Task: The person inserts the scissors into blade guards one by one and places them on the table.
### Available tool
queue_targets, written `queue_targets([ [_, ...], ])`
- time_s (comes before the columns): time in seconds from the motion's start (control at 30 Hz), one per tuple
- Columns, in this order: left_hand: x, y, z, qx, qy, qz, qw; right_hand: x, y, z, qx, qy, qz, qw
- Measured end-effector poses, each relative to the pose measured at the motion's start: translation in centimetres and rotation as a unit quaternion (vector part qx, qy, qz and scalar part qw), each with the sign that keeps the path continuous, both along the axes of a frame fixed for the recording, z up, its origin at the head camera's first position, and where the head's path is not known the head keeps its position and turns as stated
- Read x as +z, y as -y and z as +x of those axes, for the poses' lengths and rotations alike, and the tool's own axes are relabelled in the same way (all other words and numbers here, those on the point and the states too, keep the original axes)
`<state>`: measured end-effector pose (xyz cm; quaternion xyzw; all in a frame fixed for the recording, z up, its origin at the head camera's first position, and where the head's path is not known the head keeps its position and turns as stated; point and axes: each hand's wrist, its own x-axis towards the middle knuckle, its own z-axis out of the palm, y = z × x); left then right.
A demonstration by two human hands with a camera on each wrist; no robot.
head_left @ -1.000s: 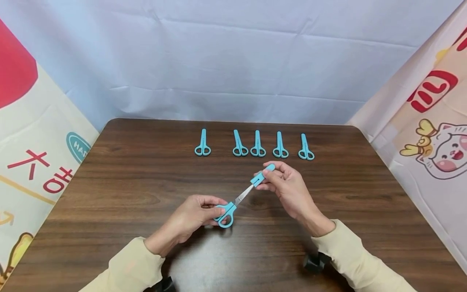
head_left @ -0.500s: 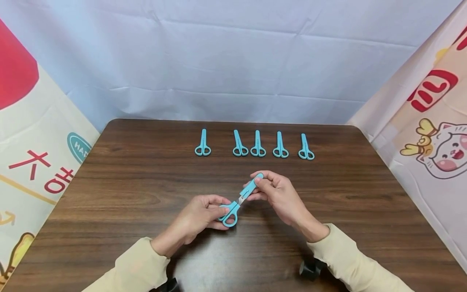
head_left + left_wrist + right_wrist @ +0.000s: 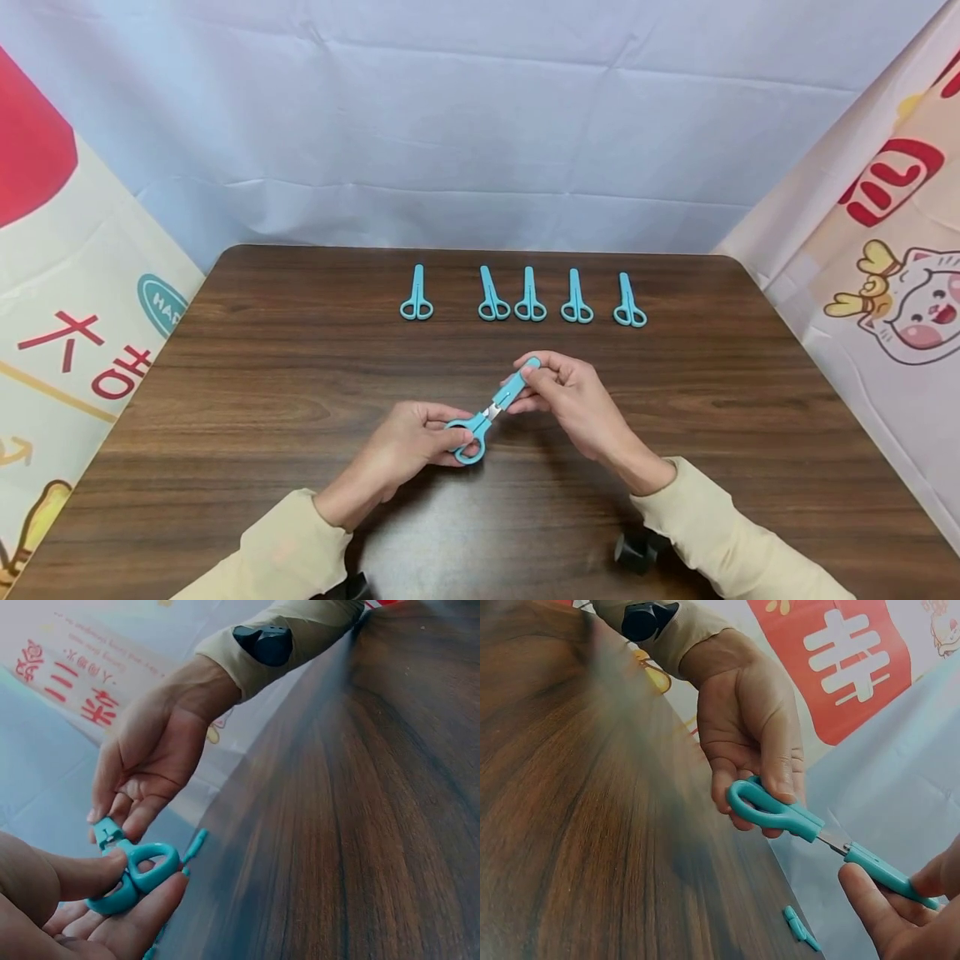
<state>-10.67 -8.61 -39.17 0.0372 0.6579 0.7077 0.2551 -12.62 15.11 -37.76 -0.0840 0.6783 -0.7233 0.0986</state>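
Note:
My left hand (image 3: pixel 417 440) pinches the turquoise handles of a pair of scissors (image 3: pixel 477 425) between thumb and fingers. A matching turquoise blade cover (image 3: pixel 512 390) sits over most of the blades, and my right hand (image 3: pixel 572 400) pinches it near its tip. A short stretch of bare metal blade (image 3: pixel 834 841) shows between cover and handles in the right wrist view. Both hands hold the scissors above the table, tilted up to the right. In the left wrist view, the thumb presses on the scissors' handles (image 3: pixel 154 866).
Several covered turquoise scissors (image 3: pixel 529 296) lie in a row along the back of the dark wooden table (image 3: pixel 262 375). A pale cloth (image 3: pixel 480 150) hangs behind it, with printed cloths at both sides. Black devices (image 3: pixel 637 552) are worn on the wrists.
My right hand has moved down and left, sliding the cover further over the blades toward the handles. The left hand has shifted only slightly. The row of scissors stays put.

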Motion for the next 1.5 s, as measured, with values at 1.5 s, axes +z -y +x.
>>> queue_targets([
  [1.5, 0.4, 1.6, -1.1, -0.002, 0.029, 0.042, 0.9987, 1.0, 0.2, -0.4, 0.095, -0.006, 0.081, 0.992],
])
